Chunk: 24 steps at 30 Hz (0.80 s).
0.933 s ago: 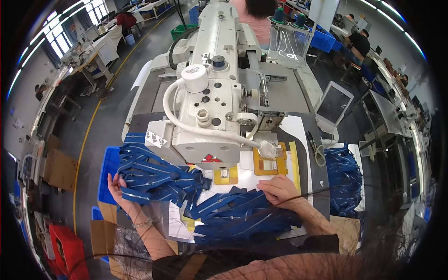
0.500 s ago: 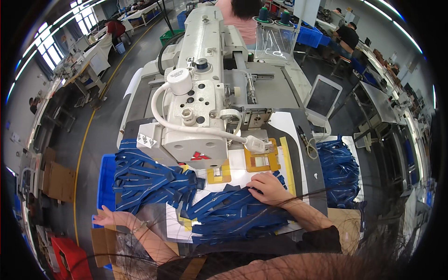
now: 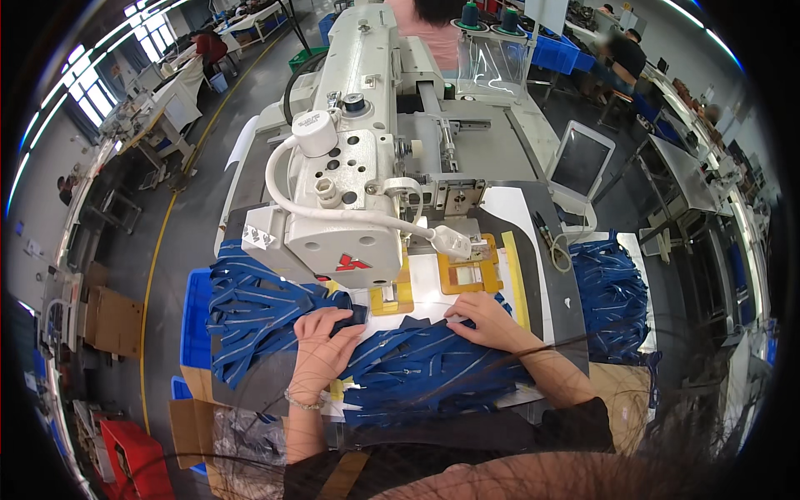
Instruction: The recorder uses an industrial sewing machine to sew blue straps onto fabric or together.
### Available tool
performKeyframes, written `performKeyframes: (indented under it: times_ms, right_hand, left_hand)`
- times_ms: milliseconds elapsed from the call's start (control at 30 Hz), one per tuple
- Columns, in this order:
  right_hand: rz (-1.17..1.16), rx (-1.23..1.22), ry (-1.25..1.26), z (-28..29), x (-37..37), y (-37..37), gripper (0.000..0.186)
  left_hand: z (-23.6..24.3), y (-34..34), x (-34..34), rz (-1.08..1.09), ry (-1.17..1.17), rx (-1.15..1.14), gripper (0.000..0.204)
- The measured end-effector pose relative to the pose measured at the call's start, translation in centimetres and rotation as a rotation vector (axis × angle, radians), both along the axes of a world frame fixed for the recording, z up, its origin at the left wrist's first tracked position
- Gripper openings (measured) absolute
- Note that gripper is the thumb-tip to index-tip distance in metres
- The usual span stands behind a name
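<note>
A pile of blue zipper strips (image 3: pixel 258 300) with pale lines along them lies left of the sewing machine head (image 3: pixel 333 250). My left hand (image 3: pixel 323 346) is over the right end of this pile, fingers curled and closed on a blue zipper strip (image 3: pixel 358 310). A second heap of blue zipper strips (image 3: pixel 433 375) spreads across the near worktop. At its far edge my right hand (image 3: pixel 487 323) pinches thumb and fingers together around something small and whitish, too small to name. Two yellow-framed plates, a left plate (image 3: pixel 392 302) and a right plate (image 3: pixel 468 278), lie just beyond my hands.
More blue zippers (image 3: pixel 611 292) lie on a side surface at the right. A blue bin (image 3: pixel 197 321) and an opened cardboard box (image 3: pixel 193 425) stand at the left. A screen (image 3: pixel 581 162) rises beyond the right edge. Thread cones (image 3: pixel 469 15) stand behind; other people sit farther off.
My left hand has come in from beside the blue bin to the zipper strips under the machine head. My right hand has stayed near the same spot, fingertips now pinched.
</note>
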State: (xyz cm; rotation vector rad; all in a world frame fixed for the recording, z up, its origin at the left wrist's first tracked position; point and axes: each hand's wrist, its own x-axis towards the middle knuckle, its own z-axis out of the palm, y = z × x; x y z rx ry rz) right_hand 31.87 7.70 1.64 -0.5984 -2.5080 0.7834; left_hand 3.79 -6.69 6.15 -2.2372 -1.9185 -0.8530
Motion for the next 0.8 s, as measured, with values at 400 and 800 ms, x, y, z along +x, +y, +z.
performKeyframes:
  times_ms: [400, 800]
  right_hand:
    - [0.049, 0.049, 0.009, 0.7, 0.4, -0.3, 0.010]
    - [0.078, -0.032, 0.003, -0.3, 0.8, -0.1, 0.006]
  left_hand:
    - [-0.6, 6.0, 3.5, -0.502, -0.057, -0.278, 0.024]
    - [-1.6, 8.3, 4.2, -0.524, 0.012, -0.486, 0.026]
